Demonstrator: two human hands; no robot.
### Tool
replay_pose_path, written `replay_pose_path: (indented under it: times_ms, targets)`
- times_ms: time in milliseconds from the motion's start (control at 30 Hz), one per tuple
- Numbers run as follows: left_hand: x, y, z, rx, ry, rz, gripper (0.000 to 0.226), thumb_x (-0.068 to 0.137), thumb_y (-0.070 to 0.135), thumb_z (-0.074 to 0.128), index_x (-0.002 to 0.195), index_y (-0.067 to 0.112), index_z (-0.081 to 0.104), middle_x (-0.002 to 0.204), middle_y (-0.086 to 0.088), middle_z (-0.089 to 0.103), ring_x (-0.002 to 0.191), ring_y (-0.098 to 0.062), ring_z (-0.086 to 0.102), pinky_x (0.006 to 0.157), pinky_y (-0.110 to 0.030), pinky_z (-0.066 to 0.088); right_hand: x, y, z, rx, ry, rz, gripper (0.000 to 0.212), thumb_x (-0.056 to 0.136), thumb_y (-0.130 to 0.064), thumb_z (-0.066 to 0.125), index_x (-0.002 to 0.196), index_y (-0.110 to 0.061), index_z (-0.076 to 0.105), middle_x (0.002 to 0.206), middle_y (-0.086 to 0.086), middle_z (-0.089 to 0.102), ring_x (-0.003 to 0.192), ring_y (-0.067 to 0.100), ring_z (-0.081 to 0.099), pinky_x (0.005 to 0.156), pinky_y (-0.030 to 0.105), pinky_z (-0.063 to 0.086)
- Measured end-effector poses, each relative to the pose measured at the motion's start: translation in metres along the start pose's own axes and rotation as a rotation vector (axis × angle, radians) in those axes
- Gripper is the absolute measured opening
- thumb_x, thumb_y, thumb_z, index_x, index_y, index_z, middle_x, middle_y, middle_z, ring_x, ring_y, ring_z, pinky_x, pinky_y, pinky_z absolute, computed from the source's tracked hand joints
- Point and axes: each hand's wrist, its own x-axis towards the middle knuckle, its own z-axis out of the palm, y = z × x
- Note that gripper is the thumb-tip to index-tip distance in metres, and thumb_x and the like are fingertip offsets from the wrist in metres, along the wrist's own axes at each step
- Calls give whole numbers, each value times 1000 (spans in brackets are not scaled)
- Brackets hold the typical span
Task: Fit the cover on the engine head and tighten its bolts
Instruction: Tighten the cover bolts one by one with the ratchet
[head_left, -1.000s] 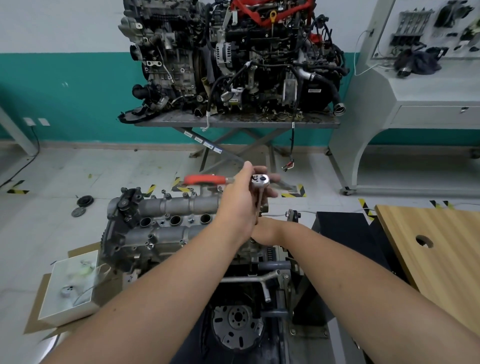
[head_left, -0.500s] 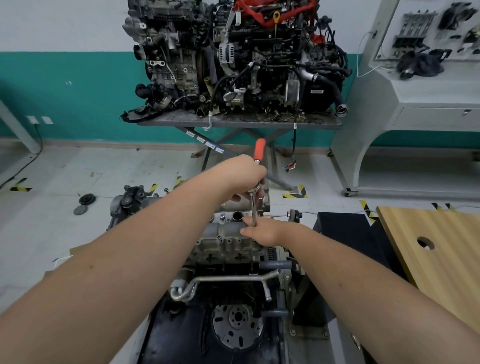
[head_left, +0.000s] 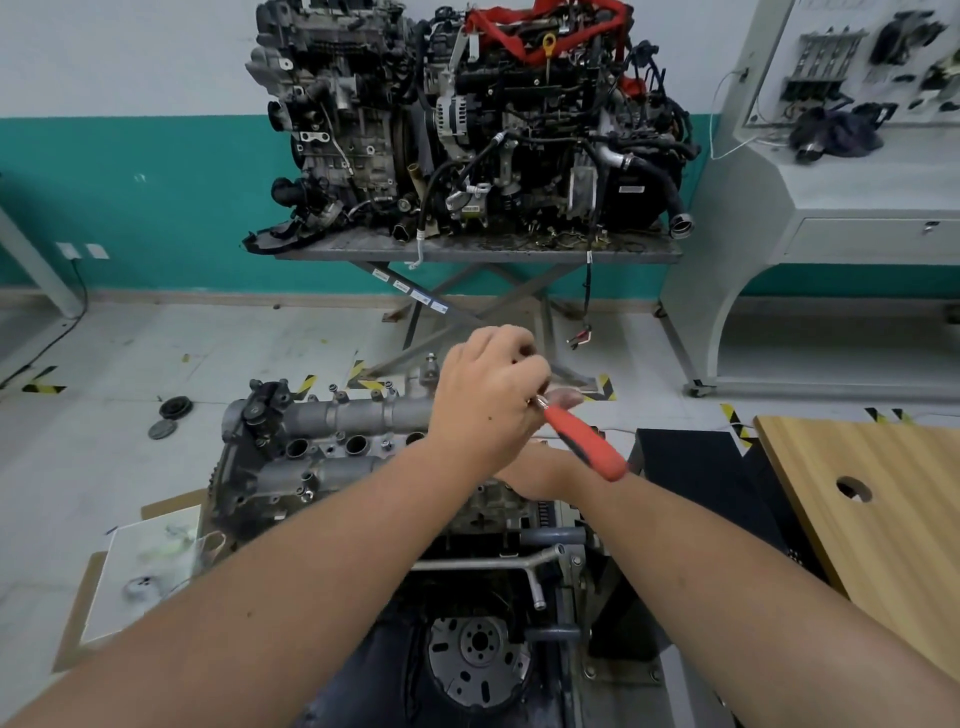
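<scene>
The grey aluminium cover (head_left: 332, 441) lies on the engine head, with several bolts standing along its edges. My left hand (head_left: 485, 405) grips the head of a ratchet wrench above the right end of the cover. The ratchet's red handle (head_left: 589, 447) points right and toward me. My right hand (head_left: 543, 473) sits just below, at the foot of the ratchet's extension bar. Its fingers are hidden under my left hand.
The engine stands on a stand with a flywheel (head_left: 478, 660) facing me. A white tray (head_left: 150, 571) on cardboard lies at the left. A wooden table (head_left: 883, 499) with a hole stands on the right. Another engine (head_left: 467, 119) sits on a lift table behind.
My left hand has swung the ratchet handle clockwise, from pointing left, through pointing away, to pointing right and toward me. My right hand has stayed at the extension bar.
</scene>
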Motion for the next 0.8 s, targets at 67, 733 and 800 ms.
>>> replay_pose_path:
  times_ms: [67,733,800]
  targets:
    - [-8,6,6,-349,-48,-249,53,93,55,42,105,9,66,123,-4,58,111,-7,53,94,-30,47,0,-1,0,30,-71,-3,48,98,-32,46,138,-5,50,138,8,53,128,14,50,106,24,41]
    - [53,1,-37,-859,-654,-1079,19,99,20,45,93,7,57,61,-8,67,58,-22,70,40,-18,45,11,10,2,7,-166,151,62,102,-46,40,158,-28,19,165,0,17,149,26,21,118,39,21]
    - [55,1,-36,-820,-674,-1061,19,100,19,44,93,8,58,61,-6,67,58,-21,71,40,-17,44,12,11,3,-16,-169,147,64,102,-47,40,158,-28,17,165,0,16,149,26,21,116,37,21]
